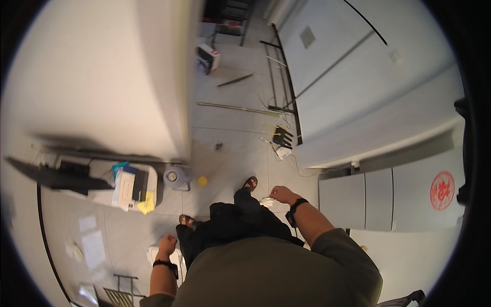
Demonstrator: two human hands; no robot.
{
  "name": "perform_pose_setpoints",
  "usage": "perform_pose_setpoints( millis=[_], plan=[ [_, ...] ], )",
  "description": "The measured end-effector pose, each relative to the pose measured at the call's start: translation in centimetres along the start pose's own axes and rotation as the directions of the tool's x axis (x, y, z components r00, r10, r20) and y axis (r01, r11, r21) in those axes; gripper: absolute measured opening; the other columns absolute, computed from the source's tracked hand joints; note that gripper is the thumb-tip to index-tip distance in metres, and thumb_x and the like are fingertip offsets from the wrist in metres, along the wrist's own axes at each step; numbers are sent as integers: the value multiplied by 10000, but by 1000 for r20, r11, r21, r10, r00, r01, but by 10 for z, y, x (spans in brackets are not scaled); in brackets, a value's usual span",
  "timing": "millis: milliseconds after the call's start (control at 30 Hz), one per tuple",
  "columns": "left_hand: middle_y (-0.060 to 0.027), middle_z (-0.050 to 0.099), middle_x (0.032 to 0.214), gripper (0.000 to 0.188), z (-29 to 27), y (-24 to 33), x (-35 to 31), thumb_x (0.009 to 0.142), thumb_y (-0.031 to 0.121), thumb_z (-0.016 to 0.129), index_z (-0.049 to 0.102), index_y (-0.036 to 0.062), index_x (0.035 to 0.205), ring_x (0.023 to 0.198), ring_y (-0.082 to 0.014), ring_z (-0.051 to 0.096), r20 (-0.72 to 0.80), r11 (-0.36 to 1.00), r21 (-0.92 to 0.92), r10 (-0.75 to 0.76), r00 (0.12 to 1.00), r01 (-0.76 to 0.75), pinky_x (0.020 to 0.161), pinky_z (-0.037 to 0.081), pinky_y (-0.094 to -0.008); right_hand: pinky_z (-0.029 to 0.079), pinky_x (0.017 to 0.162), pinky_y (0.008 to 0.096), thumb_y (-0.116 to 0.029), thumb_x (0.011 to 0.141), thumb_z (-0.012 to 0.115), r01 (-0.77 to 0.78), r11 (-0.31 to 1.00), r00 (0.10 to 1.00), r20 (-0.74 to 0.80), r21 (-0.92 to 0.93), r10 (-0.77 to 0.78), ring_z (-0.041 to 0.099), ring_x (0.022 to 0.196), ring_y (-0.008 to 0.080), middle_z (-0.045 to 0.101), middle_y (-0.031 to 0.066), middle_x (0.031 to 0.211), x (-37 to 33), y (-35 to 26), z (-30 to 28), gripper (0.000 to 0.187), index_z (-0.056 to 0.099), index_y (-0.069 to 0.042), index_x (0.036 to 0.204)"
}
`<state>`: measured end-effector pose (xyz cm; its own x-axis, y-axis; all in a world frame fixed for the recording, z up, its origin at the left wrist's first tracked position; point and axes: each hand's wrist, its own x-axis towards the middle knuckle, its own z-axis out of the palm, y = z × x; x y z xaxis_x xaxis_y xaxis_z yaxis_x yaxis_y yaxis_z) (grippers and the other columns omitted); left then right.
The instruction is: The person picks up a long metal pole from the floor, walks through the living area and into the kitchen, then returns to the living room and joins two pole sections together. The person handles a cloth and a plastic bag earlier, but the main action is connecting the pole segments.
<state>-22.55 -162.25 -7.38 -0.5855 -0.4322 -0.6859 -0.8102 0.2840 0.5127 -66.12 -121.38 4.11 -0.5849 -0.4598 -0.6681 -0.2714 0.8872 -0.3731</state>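
My right hand [281,194] is out in front of my right side, fingers curled in and a dark band on the wrist. Right beside its fingertips is a small crumpled white thing [267,202]; whether the hand holds it or it lies on the floor I cannot tell. My left hand [168,244] hangs low at my left side, its fingers curled, also with a dark wristband. Nothing shows in it. Partly hidden behind that hand is a white stool-like object [152,253].
A side table [97,197] with a monitor [56,176], papers and boxes stands left, a grey-blue appliance [177,177] beside it. Ahead on the floor lie a metal pole [230,107], a black power adapter [282,137] with cables, and a box [208,57]. A grey cabinet [378,199] is right.
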Motion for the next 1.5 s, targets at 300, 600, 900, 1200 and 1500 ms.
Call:
perform_pose_setpoints(
  millis=[300, 600, 900, 1200, 1500],
  plan=[
    [-131, 660, 795, 216, 37, 137, 25, 770, 201, 652, 624, 27, 895, 781, -258, 640, 28, 991, 33, -134, 991, 133, 723, 501, -355, 487, 809, 403, -337, 774, 628, -62, 966, 998, 21, 250, 59, 621, 910, 316, 666, 167, 933, 88, 148, -36, 319, 664, -43, 890],
    [-59, 643, 785, 195, 36, 371, 117, 817, 186, 623, 602, 18, 912, 738, -159, 614, 158, 995, -35, -89, 983, 96, 681, 490, -294, 494, 652, 358, -274, 793, 609, -312, 928, 950, 82, 205, 302, 633, 651, 230, 672, 88, 716, 69, 305, -109, 266, 648, -22, 869],
    [-121, 665, 878, 311, 41, 477, 240, 783, 314, 655, 629, 37, 921, 860, -250, 638, 192, 970, 196, 105, 976, -143, 771, 495, -354, 497, 620, 327, -264, 792, 615, -229, 867, 970, 25, 442, 243, 632, 653, 187, 663, 79, 712, 119, 298, -197, 263, 652, -8, 836],
    [-146, 671, 920, 280, -8, 615, 414, 761, 291, 667, 646, 61, 920, 909, -323, 632, 175, 954, 267, 91, 980, -136, 802, 492, -387, 495, 615, 343, -270, 822, 606, -313, 907, 944, -9, 281, 329, 636, 618, 199, 653, 82, 640, 254, 298, -331, 275, 662, -29, 701],
    [-175, 665, 899, 285, -130, 717, 525, 763, 273, 639, 648, 30, 911, 899, -336, 632, 39, 987, 81, 135, 990, -138, 791, 498, -381, 497, 625, 335, -291, 788, 591, -212, 912, 956, -118, 352, 268, 640, 639, 207, 648, 101, 665, 394, 181, -510, 293, 667, -8, 782]
  ],
)
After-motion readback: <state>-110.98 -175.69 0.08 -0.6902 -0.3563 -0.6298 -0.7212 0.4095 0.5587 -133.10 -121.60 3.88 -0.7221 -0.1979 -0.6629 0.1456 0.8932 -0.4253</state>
